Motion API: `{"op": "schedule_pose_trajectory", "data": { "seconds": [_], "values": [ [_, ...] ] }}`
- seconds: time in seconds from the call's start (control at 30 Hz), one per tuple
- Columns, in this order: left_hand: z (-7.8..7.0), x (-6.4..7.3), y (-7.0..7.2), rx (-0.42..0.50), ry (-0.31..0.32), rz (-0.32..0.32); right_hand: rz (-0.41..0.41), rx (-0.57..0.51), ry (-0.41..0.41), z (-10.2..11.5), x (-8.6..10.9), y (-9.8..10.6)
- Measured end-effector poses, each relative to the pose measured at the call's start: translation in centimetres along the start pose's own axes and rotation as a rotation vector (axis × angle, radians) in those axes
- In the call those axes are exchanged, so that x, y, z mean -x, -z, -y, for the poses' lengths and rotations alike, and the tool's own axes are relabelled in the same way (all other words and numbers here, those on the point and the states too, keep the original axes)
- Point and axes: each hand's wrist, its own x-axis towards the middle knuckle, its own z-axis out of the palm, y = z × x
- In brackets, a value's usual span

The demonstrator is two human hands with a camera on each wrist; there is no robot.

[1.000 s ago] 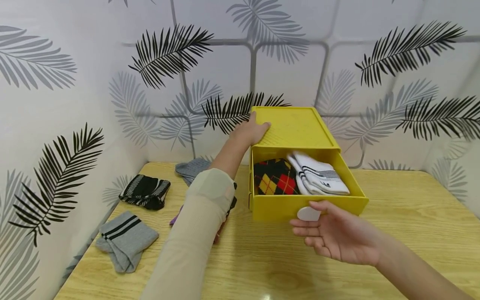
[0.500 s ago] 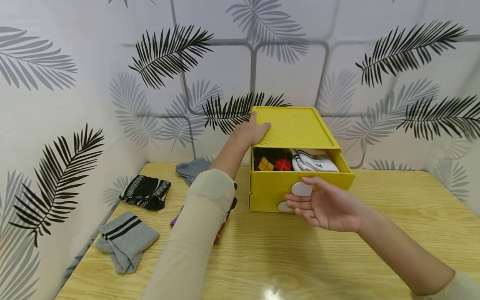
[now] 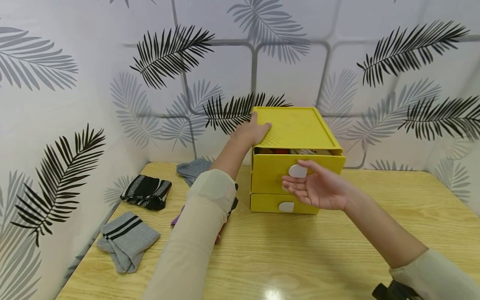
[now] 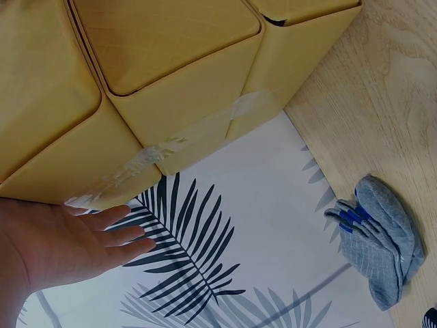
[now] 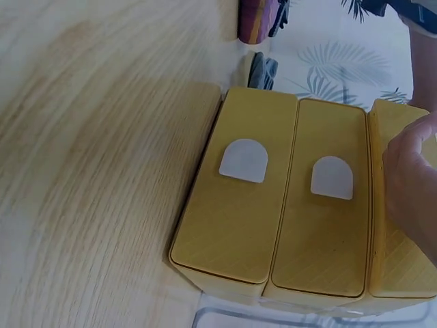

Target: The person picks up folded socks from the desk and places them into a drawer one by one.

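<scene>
The right hand (image 3: 322, 189), fingers loosely extended, meets the yellow drawer (image 3: 268, 177) at its white knob (image 3: 297, 171), at 10 o'clock. Slivers of red and white fabric (image 3: 303, 151) show through the drawer's gap. Farther at 10 o'clock, the left hand (image 3: 250, 132) spreads over the edge of the yellow cabinet (image 3: 296, 127). Toward 9 o'clock, a striped grey sock (image 3: 129, 239) and a black sock (image 3: 146, 191) lie on the worktop (image 3: 281, 258); leaf-patterned wall (image 3: 292, 75) at 12.
</scene>
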Motion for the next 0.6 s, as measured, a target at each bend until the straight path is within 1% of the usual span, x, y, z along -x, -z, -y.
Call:
{"op": "schedule_pose_trajectory", "data": {
  "seconds": [0.1, 0.27, 0.4, 0.47, 0.53, 0.6],
  "values": [
    [0.0, 0.0, 0.0, 0.001, -0.001, -0.006, -0.01, -0.007, 0.005, 0.5, -0.5, 0.2],
    [-0.1, -0.1, -0.2, 0.001, 0.004, -0.009, -0.061, -0.014, 0.03, 0.9, -0.9, 0.5],
    [-0.1, 0.0, -0.1, 0.005, 0.003, -0.006, -0.108, -0.028, 0.064, 0.9, -1.2, 0.5],
    [-0.1, 0.0, 0.0, 0.007, -0.001, -0.008, -0.116, -0.029, 0.079, 0.7, -1.3, 0.5],
    [0.0, 0.1, 0.0, 0.01, -0.002, -0.008, -0.125, -0.004, 0.085, 0.2, -1.3, 0.2],
    [0.0, 0.2, 0.0, 0.013, -0.004, -0.008, -0.109, 0.091, 0.09, -0.1, -1.1, -0.2]
  ]
}}
